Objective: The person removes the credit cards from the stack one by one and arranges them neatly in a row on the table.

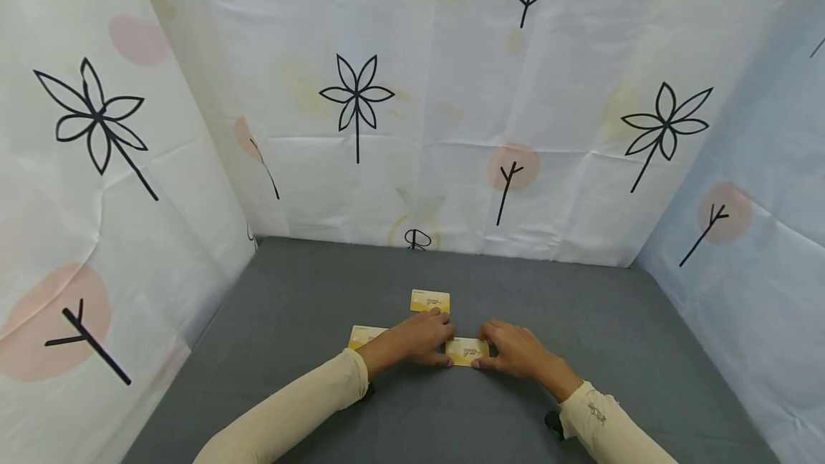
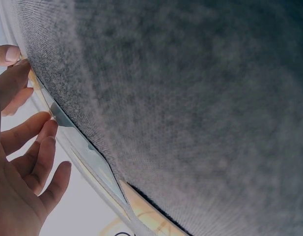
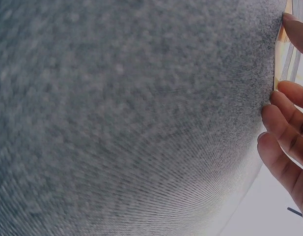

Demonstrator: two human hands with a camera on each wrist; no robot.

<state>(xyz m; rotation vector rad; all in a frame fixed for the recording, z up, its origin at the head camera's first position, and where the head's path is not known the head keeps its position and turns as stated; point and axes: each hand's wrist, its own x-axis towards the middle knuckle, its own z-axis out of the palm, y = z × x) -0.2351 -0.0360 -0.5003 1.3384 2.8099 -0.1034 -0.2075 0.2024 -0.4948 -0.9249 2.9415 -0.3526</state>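
Note:
A flat yellow card (image 1: 467, 351) lies on the grey table between both hands. My left hand (image 1: 419, 339) grips it at the left end, thumb at the near corner and fingers at the far one. At the opposite end my right hand (image 1: 518, 351) holds the card the same way, thumb and index finger on its corners. The right wrist view shows the yellow card (image 3: 279, 56) edge-on between thumb and fingers. Just beyond the left fingers lies a second yellow card (image 1: 430, 299). Under the left wrist, a third yellow card (image 1: 366, 335) is partly hidden.
The grey cloth-covered table (image 1: 309, 271) reaches back to a white curtain (image 1: 438, 185) printed with plant drawings. More of this fabric hangs on the left and right sides. A dark strap piece (image 1: 553, 422) shows at the right wrist.

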